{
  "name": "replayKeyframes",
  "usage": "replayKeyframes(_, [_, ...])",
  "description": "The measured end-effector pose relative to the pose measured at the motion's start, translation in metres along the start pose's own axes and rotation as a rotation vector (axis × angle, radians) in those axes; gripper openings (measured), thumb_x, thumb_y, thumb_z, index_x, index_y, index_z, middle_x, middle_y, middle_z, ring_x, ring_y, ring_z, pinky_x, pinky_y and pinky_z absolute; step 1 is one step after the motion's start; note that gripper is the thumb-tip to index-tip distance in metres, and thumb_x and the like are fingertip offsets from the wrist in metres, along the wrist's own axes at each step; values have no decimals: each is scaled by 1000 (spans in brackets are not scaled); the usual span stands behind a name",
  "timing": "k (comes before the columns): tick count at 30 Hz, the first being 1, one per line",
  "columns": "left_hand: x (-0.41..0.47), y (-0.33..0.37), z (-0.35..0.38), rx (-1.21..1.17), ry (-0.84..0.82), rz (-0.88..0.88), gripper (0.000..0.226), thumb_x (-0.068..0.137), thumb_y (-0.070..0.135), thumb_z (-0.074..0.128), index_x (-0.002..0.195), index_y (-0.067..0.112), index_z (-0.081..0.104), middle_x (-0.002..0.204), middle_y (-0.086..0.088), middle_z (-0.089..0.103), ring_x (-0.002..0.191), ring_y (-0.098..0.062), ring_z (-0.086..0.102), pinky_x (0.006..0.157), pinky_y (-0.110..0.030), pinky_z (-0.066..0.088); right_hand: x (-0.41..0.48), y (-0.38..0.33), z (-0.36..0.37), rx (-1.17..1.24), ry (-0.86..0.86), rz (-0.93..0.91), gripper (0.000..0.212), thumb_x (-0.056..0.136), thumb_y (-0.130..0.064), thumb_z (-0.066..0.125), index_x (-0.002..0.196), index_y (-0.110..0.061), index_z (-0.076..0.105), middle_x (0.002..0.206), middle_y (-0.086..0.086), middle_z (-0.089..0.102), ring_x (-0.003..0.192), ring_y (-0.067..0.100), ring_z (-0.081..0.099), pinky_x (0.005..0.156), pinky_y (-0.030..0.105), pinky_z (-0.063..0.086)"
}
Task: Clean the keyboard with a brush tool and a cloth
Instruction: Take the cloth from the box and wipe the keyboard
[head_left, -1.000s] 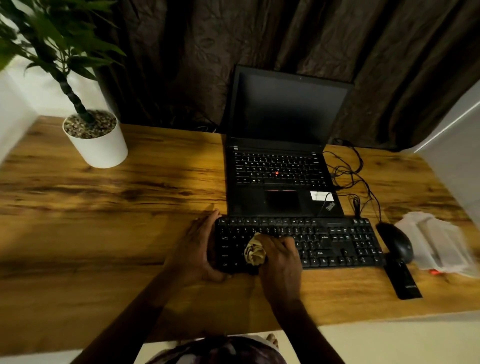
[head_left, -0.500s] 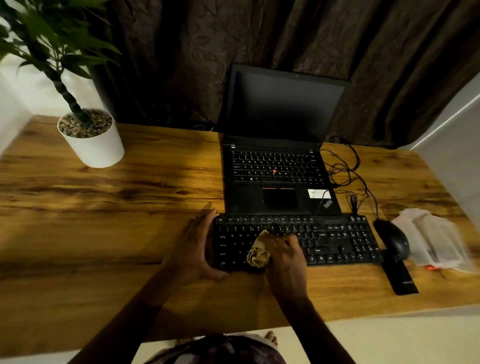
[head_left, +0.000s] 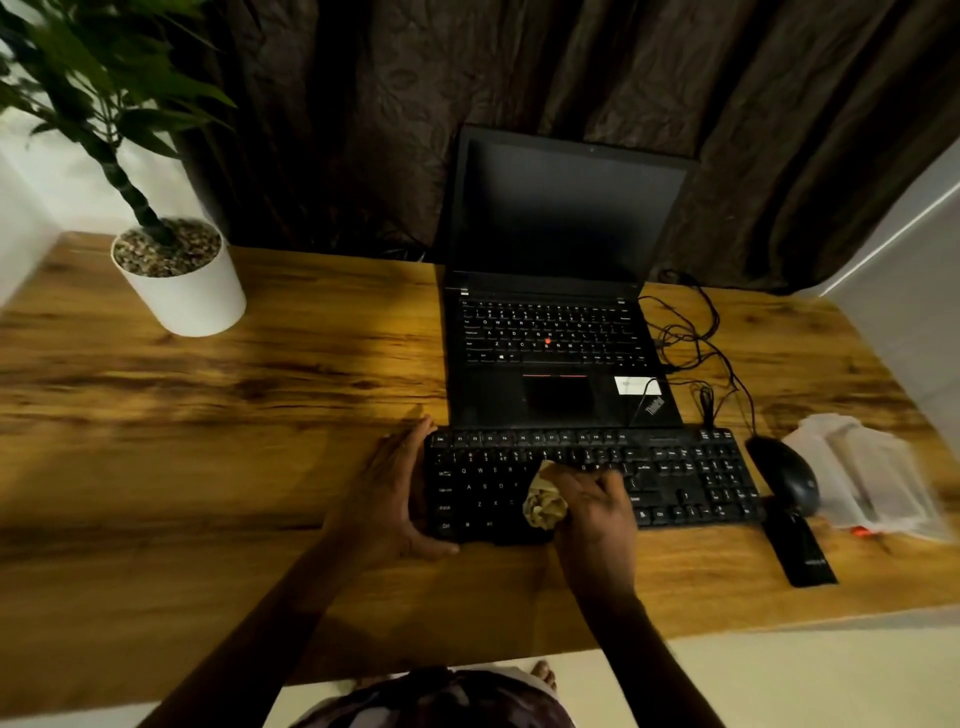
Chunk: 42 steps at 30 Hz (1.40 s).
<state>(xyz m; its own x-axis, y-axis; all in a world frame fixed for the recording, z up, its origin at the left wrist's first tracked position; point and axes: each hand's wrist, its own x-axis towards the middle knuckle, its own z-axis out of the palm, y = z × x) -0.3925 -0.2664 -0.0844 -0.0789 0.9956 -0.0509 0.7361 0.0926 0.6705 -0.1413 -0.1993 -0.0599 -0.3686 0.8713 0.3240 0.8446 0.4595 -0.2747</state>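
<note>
Wooden desk (head_left: 208, 467); ThinkPad laptop (head_left: 566, 332); right hand (head_left: 597, 512) presses cloth (head_left: 543, 504) on keyboard (head_left: 691, 483).

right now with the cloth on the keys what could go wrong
1. The crumpled cloth in the right hand could snag a keycap on the keyboard if dragged hard.
2. Only the left hand steadies the keyboard, at its left end; a firm wipe might shove it against the laptop just behind.
3. Wiping further right could bump the mouse beside that end.
</note>
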Motion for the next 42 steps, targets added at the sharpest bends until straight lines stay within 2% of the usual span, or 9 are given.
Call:
replayKeyframes(3, [1,-1,0,-8,2,0,149,43,74,82,157,31,-5,163,4,17,148,-18,17,120,-40,23,4,8,-5,-42,-9,64,55,63,13,77,108,-17,70,98,1,75,90,25,56,64,30,43])
replayKeyframes(8, [0,0,0,-26,-14,-3,150,43,74,82,156,34,-8,163,5,15,148,-17,15,120,-43,23,1,3,-1,-20,-25,-54,46,67,6,75,107,-17,71,101,-2,74,91,21,52,61,24,38])
replayKeyframes(13, [0,1,-1,-5,3,-6,150,42,77,80,156,33,-6,161,5,18,146,-17,20,118,-42,26,5,16,-10,-69,19,118,57,59,17,73,105,-15,71,95,5,75,85,28,56,64,29,36])
replayKeyframes(17, [1,-1,0,0,-7,-8,150,42,78,80,156,33,-7,162,5,16,147,-16,18,118,-46,27,1,9,-6,-74,2,12,56,57,17,75,103,-14,72,95,4,75,88,29,57,61,29,41])
replayKeyframes(25, [2,-2,0,-5,-29,-22,150,42,81,76,155,35,-9,163,4,15,148,-17,17,119,-47,26,7,29,-20,-63,115,119,56,54,22,72,100,-11,73,87,10,75,80,14,35,58,30,38])
replayKeyframes(30, [2,-2,0,-7,-27,-10,150,42,82,76,156,33,-9,163,4,15,148,-17,17,120,-47,25,2,41,-17,-125,52,44,43,70,9,55,103,-14,71,94,6,75,80,22,53,66,31,36])
replayKeyframes(35, [1,-1,0,0,-17,-12,150,42,81,77,156,32,-7,163,3,15,148,-17,16,120,-45,24,5,45,-26,-80,170,136,54,56,24,69,99,-8,71,82,10,73,71,8,35,68,34,42])
replayKeyframes(39, [1,0,-1,-2,-17,-14,150,42,78,79,157,31,-5,164,3,13,148,-17,15,120,-43,23,3,38,-21,-110,66,31,53,58,19,72,101,-12,73,93,6,75,81,14,37,64,28,30])
replayKeyframes(42, [0,1,-1,2,-20,-18,149,42,79,77,157,31,-5,163,3,14,148,-17,16,119,-40,22,3,59,-24,-130,104,159,52,62,19,71,105,-11,72,92,9,74,80,22,45,64,28,27])
